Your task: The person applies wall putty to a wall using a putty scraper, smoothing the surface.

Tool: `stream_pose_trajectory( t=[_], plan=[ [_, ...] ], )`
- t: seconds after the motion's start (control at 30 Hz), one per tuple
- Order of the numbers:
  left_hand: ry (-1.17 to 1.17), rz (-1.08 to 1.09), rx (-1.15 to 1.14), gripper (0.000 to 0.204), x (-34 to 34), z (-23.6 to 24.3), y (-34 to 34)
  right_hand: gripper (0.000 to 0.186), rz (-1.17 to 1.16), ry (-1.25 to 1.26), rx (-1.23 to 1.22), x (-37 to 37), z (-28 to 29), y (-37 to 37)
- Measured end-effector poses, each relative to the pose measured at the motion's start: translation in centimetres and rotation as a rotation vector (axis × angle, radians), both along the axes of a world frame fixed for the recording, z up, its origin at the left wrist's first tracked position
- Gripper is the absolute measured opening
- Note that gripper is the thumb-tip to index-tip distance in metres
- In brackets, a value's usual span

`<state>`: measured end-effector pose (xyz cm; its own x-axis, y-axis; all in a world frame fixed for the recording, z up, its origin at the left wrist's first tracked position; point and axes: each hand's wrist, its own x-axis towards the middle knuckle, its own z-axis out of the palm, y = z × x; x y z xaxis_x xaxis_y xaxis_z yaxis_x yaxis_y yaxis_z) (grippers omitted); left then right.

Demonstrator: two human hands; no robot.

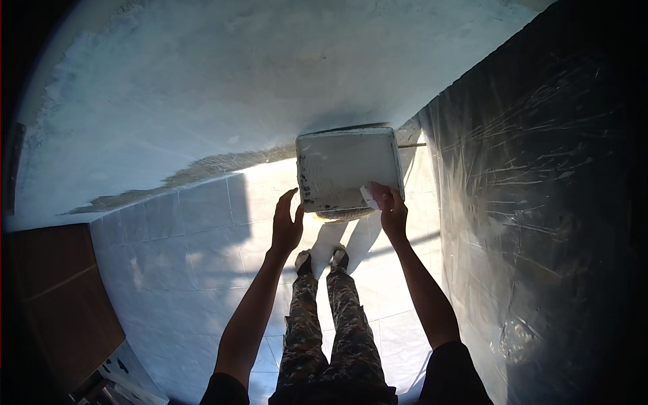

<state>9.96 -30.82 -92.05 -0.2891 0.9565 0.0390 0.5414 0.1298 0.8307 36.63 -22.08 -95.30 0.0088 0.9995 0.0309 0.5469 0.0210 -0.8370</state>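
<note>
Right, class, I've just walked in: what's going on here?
Someone stands on a tiled floor, facing a pale wall. Their right hand grips a small pale tool at the near right part of a tray. The left hand is open beside the tray's left edge; whether it touches is unclear.

The right hand [394, 216] covers part of a small pale object [368, 196], its kind unclear. The tray [398, 158] hides most of the round support [344, 215] beneath. The near edge cuts off both black sleeves [453, 373].
</note>
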Motion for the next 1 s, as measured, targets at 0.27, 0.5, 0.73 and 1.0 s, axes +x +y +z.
stream_pose_trajectory(
  t=[0.27, 0.5, 0.73, 1.0],
  plan=[
    [-0.023, 0.042, -0.133, 0.052, 1.6, -9.1, -2.6, 0.025, 0.47, -0.231, 0.254, -1.6, -3.8, 2.6],
    [-0.051, 0.063, -0.151, 0.061, 2.3, -13.1, -2.1, 0.026, 0.572, -0.336, 0.198, -1.7, -6.7, 2.7],
    [-0.027, 0.042, -0.117, 0.066, 2.6, -15.0, -1.9, 0.019, 0.579, -0.314, 0.168, -1.9, -7.8, 2.1],
    [-0.028, 0.028, -0.125, 0.068, 2.8, -15.6, -2.0, 0.019, 0.656, -0.269, 0.149, -1.8, -7.8, 3.2]
  ],
)
